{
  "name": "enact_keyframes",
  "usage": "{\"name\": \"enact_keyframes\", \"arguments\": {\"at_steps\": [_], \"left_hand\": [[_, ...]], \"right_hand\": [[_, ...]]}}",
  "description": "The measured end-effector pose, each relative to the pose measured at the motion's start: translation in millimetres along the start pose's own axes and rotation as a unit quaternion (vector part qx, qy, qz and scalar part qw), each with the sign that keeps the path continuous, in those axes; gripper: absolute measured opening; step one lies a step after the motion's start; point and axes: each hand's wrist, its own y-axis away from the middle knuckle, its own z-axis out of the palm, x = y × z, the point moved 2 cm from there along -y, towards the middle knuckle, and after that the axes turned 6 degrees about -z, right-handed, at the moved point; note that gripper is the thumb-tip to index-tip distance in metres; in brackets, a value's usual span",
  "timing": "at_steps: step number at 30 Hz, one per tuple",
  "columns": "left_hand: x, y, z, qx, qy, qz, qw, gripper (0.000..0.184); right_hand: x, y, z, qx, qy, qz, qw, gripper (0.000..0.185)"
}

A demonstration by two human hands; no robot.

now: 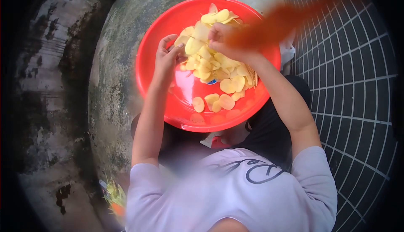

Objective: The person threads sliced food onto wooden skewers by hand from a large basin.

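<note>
A wide red basin (156,63) rests across my lap, with a heap of thin, pale yellow slices (206,66) in its middle and upper part. On the heap's left side, my left hand (168,53) has its fingers curled at the edge of a slice (182,42). My right hand (225,38) is over the heap's upper right, its fingers bent inward; what they hold, if anything, is too small to make out. A few loose slices (226,102) lie near the basin's front. Thin sticks (255,79) show at the heap's right edge.
An orange-red blur (286,21) covers part of the upper right. Worn concrete (111,84) lies to the left, dark tiles (349,89) to the right. A white bag (287,52) sits beside the basin, and a yellow-green object (114,196) is at the lower left.
</note>
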Motion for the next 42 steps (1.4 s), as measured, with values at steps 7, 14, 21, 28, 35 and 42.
{"name": "enact_keyframes", "arguments": {"at_steps": [7, 14, 21, 28, 35, 42], "left_hand": [[11, 0, -18, -0.017, 0.033, 0.031, 0.999, 0.031], [10, -2, -17, -0.048, 0.034, 0.013, 0.998, 0.021], [11, -1, -13, -0.032, 0.021, 0.006, 0.999, 0.025], [8, -3, -14, -0.040, 0.007, -0.007, 0.999, 0.027], [11, 0, -13, -0.081, 0.047, -0.033, 0.995, 0.034], [6, -2, -19, -0.104, 0.047, -0.064, 0.991, 0.037]], "right_hand": [[5, 2, 9, -0.035, 0.027, -0.034, 0.998, 0.015], [-2, 5, 9, -0.009, 0.096, -0.077, 0.992, 0.015], [-12, 9, 3, 0.006, 0.172, -0.151, 0.974, 0.018], [-15, 11, 3, 0.013, 0.194, -0.166, 0.967, 0.015], [-11, 11, 7, 0.021, 0.196, -0.163, 0.967, 0.011], [-8, 11, 10, 0.020, 0.177, -0.168, 0.970, 0.010]]}}
